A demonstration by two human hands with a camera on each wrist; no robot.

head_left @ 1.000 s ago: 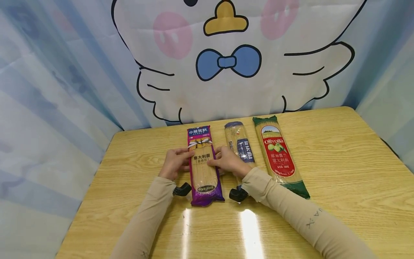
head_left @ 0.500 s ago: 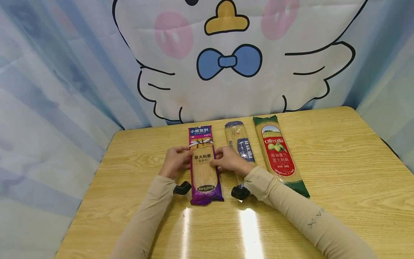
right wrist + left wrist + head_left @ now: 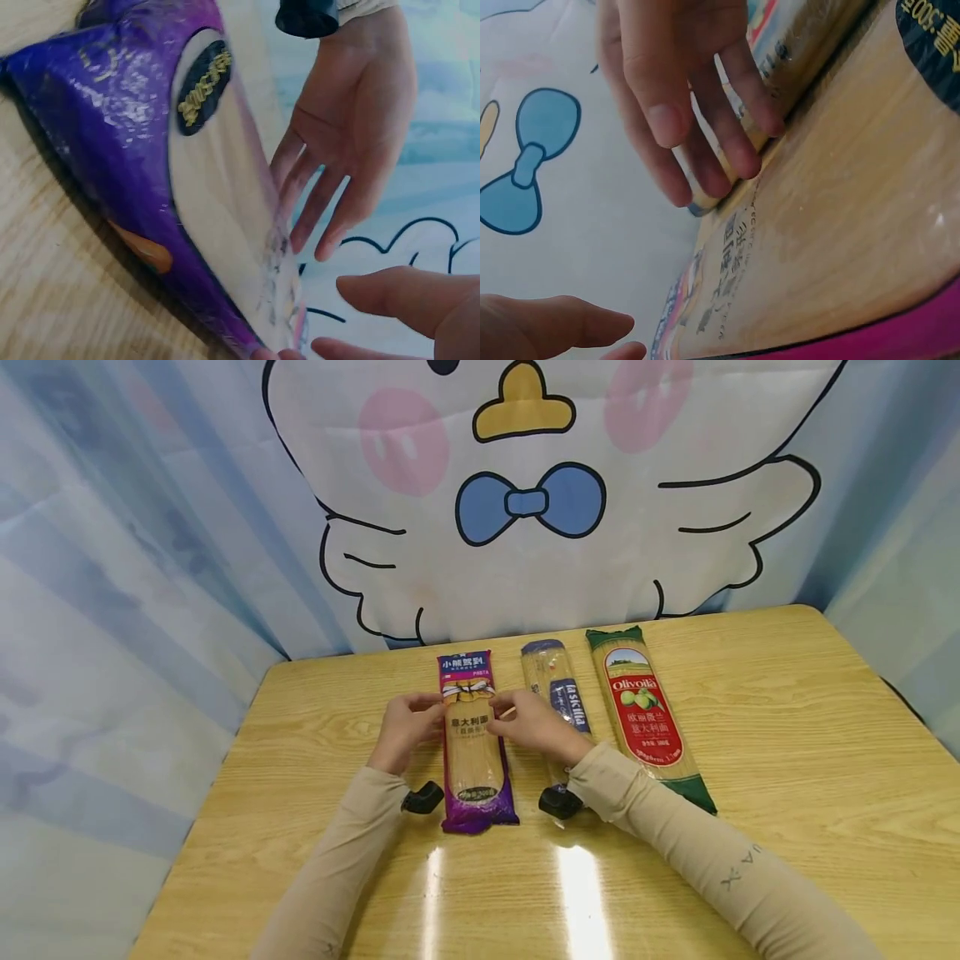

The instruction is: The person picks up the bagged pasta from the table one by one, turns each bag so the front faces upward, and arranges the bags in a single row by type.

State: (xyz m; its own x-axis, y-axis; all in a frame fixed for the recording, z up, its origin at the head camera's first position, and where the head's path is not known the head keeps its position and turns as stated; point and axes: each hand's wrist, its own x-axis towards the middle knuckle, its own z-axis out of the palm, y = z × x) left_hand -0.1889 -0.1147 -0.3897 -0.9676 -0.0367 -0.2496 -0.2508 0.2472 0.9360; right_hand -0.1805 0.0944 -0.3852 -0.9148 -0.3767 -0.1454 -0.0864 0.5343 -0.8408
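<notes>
A purple-edged packet of spaghetti [image 3: 474, 764] lies flat on the wooden table between my two hands. At its left edge, my left hand [image 3: 403, 731] has loosely bent fingers, with the thumb apart from the forefinger. On the other side my right hand [image 3: 534, 725] hovers at the right edge, thumb tip over the packet's front. Relaxed, spread fingers of the right hand [image 3: 697, 97] show in the left wrist view. The right wrist view has the left hand [image 3: 360, 135] with fingers extended beside the packet. A blue-labelled spaghetti packet [image 3: 567, 703] lies partly under my right hand and wrist.
Farther right lies a green-ended spaghetti packet [image 3: 645, 710] with a red label, slightly slanted. The wooden table [image 3: 795, 718] reaches back to a curtain [image 3: 525, 585] printed with a cartoon bird. A black wrist device [image 3: 423, 797] sits at my left cuff.
My fingers and thumbs have loosened from the purple packet's sides, and both hands have risen slightly. The packet shifted a little to the right earlier and now lies still.
</notes>
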